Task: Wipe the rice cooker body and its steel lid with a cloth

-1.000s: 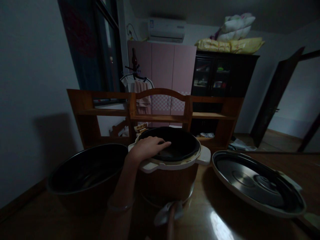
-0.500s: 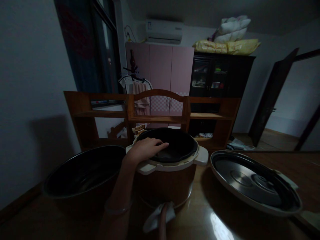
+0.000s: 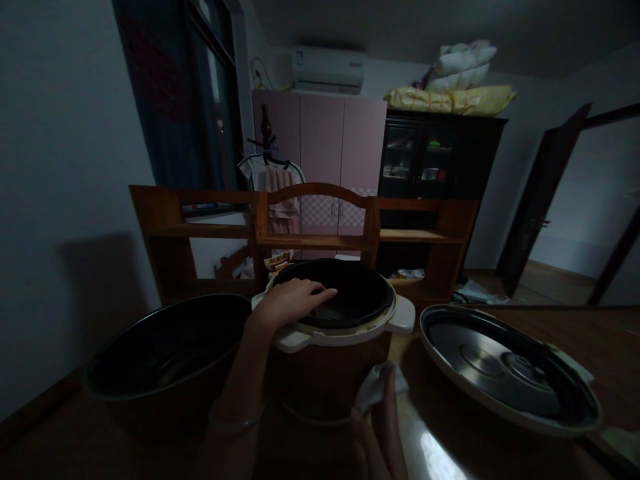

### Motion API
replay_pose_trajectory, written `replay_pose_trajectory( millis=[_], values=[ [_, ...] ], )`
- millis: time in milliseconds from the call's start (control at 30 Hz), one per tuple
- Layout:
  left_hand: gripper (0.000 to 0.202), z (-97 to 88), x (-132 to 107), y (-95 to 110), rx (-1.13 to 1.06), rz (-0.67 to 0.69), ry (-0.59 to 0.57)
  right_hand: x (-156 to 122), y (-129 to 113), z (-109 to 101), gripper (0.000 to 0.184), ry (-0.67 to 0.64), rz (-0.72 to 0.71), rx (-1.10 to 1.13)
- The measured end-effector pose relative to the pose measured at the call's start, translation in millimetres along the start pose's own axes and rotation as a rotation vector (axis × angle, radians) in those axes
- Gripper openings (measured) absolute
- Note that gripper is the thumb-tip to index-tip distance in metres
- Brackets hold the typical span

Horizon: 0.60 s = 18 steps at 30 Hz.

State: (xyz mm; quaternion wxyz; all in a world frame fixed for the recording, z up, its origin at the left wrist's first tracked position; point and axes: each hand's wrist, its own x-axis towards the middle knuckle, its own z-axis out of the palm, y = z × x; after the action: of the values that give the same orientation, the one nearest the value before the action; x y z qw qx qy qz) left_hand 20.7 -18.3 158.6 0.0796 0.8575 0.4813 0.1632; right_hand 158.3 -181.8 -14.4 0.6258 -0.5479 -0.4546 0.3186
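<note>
An electric pressure cooker (image 3: 325,373) with a dark body and a cream rim stands in front of me, its top uncovered and its inside black. My left hand (image 3: 293,303) grips its left rim, fingers over the edge and partly hidden inside, thumb stretched to the right. Low at the cooker's right front, my right hand (image 3: 380,437) pinches a crumpled white cloth (image 3: 379,383). The detached round lid (image 3: 493,367) lies on the right with its metal underside facing up. On the left is a wide black inner pot (image 3: 165,347), open at the top.
Everything stands on a glossy wooden table (image 3: 425,427). A wooden shelf unit (image 3: 315,239) rises along its far edge, close behind the cooker. Small items (image 3: 280,260) lie behind the cooker. The wall (image 3: 65,280) is close on the left.
My right hand has moved the white cloth rightward and upward, from the cooker's lower front to its right front side. My left hand has stayed on the rim.
</note>
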Motion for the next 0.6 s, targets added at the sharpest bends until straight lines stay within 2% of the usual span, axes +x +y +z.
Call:
replay_pose_trajectory(
  millis=[100,300,433,600],
  values=[
    [0.06,-1.3,-2,2,0.01,0.007,-0.007,10,17,9,0.077,0.013,-0.073,-0.047],
    [0.058,-1.1,0,1,0.031,-0.002,-0.017,-2,33,24,0.076,0.057,-0.258,-0.289],
    [0.061,-0.1,1,-1,0.024,-0.004,-0.019,-8,32,31,0.092,0.035,-0.36,-0.44],
    [0.06,-0.5,0,0,0.045,-0.009,-0.016,-16,30,35,0.11,-0.013,-0.359,-0.622]
  ],
)
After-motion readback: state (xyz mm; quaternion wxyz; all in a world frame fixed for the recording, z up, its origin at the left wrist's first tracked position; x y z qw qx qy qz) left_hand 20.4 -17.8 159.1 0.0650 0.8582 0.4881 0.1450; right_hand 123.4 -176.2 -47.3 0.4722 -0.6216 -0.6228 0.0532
